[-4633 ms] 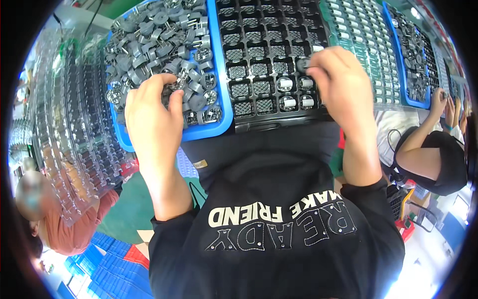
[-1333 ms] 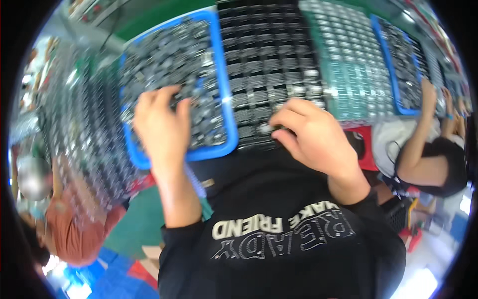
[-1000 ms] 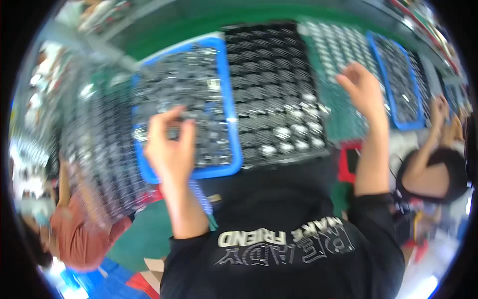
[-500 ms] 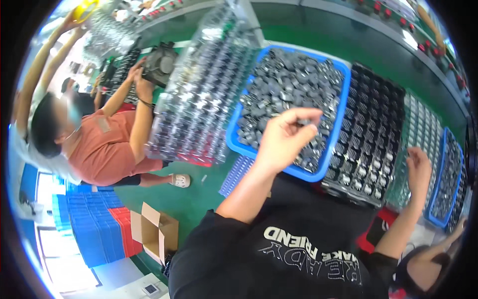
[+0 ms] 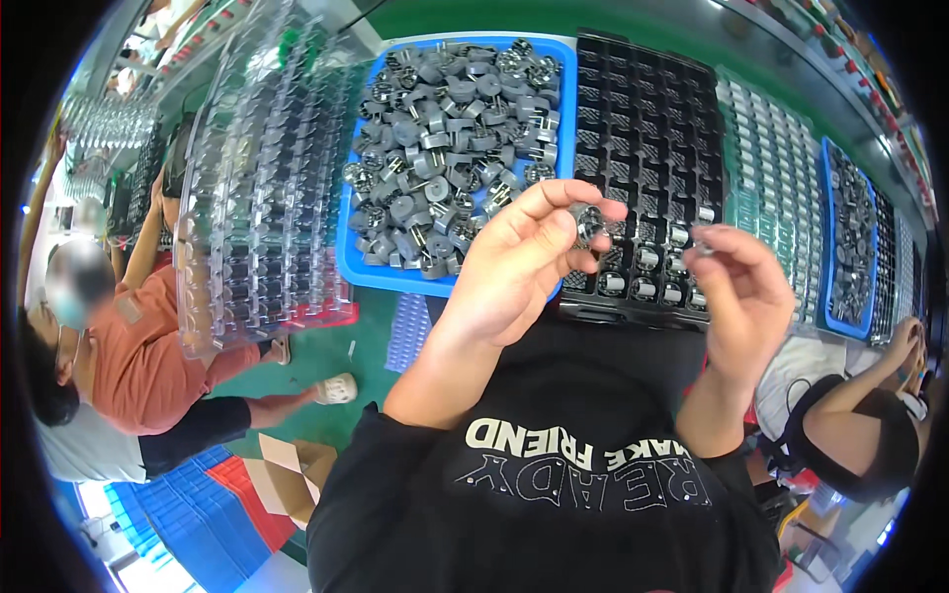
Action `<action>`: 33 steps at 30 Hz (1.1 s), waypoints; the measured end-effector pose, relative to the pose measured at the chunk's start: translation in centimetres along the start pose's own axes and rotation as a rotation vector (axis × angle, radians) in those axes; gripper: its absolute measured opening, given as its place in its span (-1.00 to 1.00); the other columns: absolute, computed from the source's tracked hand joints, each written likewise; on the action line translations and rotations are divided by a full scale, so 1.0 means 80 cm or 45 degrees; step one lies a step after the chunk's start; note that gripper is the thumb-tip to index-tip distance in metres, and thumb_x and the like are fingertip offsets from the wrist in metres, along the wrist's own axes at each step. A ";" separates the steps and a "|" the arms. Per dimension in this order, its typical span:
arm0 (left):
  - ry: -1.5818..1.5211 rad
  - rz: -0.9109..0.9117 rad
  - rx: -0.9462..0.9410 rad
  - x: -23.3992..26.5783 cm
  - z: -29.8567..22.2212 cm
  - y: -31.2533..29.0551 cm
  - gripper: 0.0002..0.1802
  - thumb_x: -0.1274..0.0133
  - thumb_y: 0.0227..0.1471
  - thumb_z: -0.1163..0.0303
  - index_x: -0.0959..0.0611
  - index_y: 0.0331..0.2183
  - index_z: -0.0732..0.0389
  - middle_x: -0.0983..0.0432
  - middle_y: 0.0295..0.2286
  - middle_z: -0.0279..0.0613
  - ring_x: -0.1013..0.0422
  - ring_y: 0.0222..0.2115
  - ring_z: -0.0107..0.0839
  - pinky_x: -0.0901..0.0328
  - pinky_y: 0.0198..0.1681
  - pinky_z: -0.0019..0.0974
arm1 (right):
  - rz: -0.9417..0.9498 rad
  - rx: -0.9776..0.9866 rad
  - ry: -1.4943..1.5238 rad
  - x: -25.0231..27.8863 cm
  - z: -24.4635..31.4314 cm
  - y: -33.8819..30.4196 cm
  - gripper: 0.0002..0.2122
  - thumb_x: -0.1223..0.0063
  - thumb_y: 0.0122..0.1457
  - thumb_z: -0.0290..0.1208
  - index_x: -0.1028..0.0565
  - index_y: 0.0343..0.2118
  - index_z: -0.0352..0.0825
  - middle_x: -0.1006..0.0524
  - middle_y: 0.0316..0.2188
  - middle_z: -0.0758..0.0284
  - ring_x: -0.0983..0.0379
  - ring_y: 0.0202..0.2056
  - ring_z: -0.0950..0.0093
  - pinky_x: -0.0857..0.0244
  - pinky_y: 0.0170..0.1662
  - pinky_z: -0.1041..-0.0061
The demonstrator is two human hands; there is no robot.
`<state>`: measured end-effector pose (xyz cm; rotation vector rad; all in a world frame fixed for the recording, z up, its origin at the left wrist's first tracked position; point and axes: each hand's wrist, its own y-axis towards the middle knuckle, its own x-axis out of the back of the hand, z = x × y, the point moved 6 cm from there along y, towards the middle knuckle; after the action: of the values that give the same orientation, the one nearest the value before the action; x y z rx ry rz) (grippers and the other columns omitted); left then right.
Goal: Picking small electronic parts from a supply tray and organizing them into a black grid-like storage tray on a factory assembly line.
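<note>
My left hand [image 5: 509, 252] is closed on a small round dark part [image 5: 587, 226], held between thumb and fingers above the left edge of a black pocketed tray [image 5: 647, 74]. My right hand [image 5: 743, 306] is pinched closed just to the right, over the same tray. A shiny bit shows at its fingertips, too small to name. Several pockets near my hands hold silver-coloured cylindrical pieces [image 5: 674, 294]. To the left stands a blue bin [image 5: 346, 259] heaped with grey round parts [image 5: 432, 148] that have metal pins.
Stacked clear plastic trays [image 5: 267, 198] stand left of the bin. On the right are a clear tray with silver pieces [image 5: 769, 168] and another blue bin [image 5: 832, 316]. Co-workers [image 5: 148, 366] are at both sides. An open cardboard box [image 5: 287, 474] sits at lower left.
My left hand has come from over the blue bin to the black tray and now shows a round part. My right hand has moved left, closer to it. The whole view has shifted.
</note>
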<state>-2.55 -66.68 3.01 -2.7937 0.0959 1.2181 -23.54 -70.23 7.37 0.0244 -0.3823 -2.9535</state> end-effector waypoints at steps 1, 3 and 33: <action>0.002 -0.004 -0.021 -0.001 0.004 -0.001 -0.66 -0.02 0.31 0.34 -0.47 0.08 0.19 -0.47 0.04 0.05 -0.46 -0.27 -0.39 -0.37 -0.14 -0.35 | 0.106 0.044 0.077 -0.012 0.006 -0.006 -0.75 -0.13 0.11 -0.85 -0.58 -0.15 -0.51 -0.54 -0.10 0.17 -0.56 -0.17 0.49 -0.49 -0.09 0.55; -0.065 0.044 -0.005 -0.006 0.008 -0.002 -0.66 -0.03 0.30 0.34 -0.47 0.07 0.16 -0.47 0.05 0.06 -0.46 -0.28 -0.39 -0.36 -0.15 -0.36 | 0.169 0.177 -0.068 -0.025 0.017 -0.012 -0.76 -0.10 0.13 -0.84 -0.52 -0.13 -0.53 -0.57 -0.14 0.11 -0.58 -0.21 0.44 -0.49 -0.07 0.53; 0.285 0.111 -0.350 -0.026 -0.005 -0.010 -0.47 -0.30 0.05 0.55 -0.47 0.04 0.41 -0.53 -0.01 0.21 -0.54 -0.04 -0.24 -0.47 0.02 -0.27 | 0.141 0.626 -0.521 -0.060 0.041 -0.009 -0.69 -0.48 -0.11 -0.54 -0.64 -0.25 -0.43 -0.62 -0.37 0.20 -0.57 -0.34 0.36 -0.44 -0.27 0.48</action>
<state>-3.63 -65.89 4.87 -3.1897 0.0708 0.9977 -19.07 -67.93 10.32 -0.5261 -1.1121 -2.6643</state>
